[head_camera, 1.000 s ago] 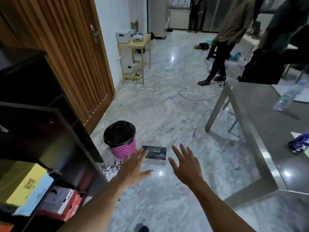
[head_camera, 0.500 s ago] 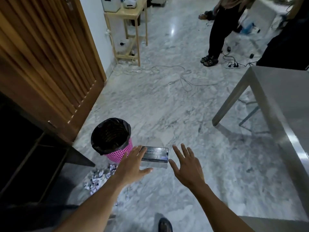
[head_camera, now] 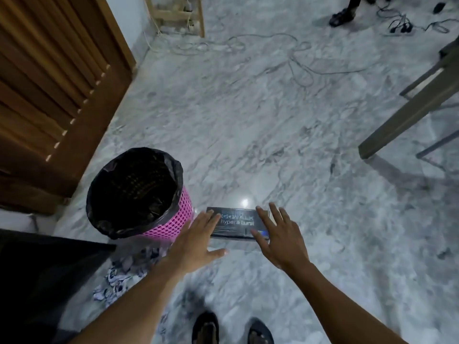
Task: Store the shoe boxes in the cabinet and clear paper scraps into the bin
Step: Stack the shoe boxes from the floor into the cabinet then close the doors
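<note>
Clearly unfinished: spread, empty left hand (head_camera: 196, 240) and right hand (head_camera: 278, 234) flank the unstored shoe box (head_camera: 236, 223), paper scraps (head_camera: 124, 276) lying six o'clock of the bin (head_camera: 139, 192).

Grey-veined marble floor (head_camera: 248, 125) with a bin, a box and litter on it.
A pink mesh bin (head_camera: 175, 219) lined with a black bag stands just beside a dark shoe box (head_camera: 236, 223) lying flat. Crumpled paper scraps (head_camera: 124, 276) are heaped at the bin's near side, against a dark cabinet (head_camera: 37, 281). Loose cables (head_camera: 293, 53) trail across the far floor, near the feet of a wooden stand (head_camera: 173, 13). A grey table leg (head_camera: 407, 115) stands at the right. Two sandalled feet (head_camera: 206, 328) stand at the near edge, and another sandalled foot (head_camera: 341, 17) at the far edge.
</note>
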